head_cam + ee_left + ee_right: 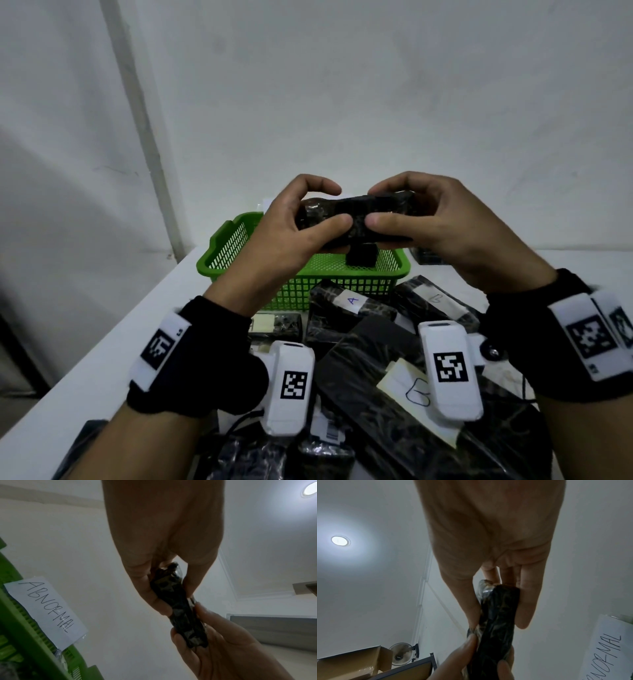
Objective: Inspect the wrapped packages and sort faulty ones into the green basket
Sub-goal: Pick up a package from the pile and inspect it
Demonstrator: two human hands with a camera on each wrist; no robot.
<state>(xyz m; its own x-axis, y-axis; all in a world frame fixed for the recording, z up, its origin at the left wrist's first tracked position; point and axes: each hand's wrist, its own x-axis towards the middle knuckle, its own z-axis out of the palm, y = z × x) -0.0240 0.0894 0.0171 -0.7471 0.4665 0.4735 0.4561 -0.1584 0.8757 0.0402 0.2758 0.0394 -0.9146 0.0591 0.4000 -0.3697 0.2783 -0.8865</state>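
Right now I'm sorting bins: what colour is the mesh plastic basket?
Green mesh plastic basket, clearest in the head view.

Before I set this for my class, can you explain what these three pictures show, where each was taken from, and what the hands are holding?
No machine here: a person wears three cameras. The head view looks down at both hands; each wrist view looks up along one hand. The left hand and right hand grip opposite ends of one black wrapped package, raised above a green basket on a white table. A paper sign on the basket reads ABNORMAL. One dark item lies inside the basket. More wrapped packages, some with lettered labels, are piled nearer the person.
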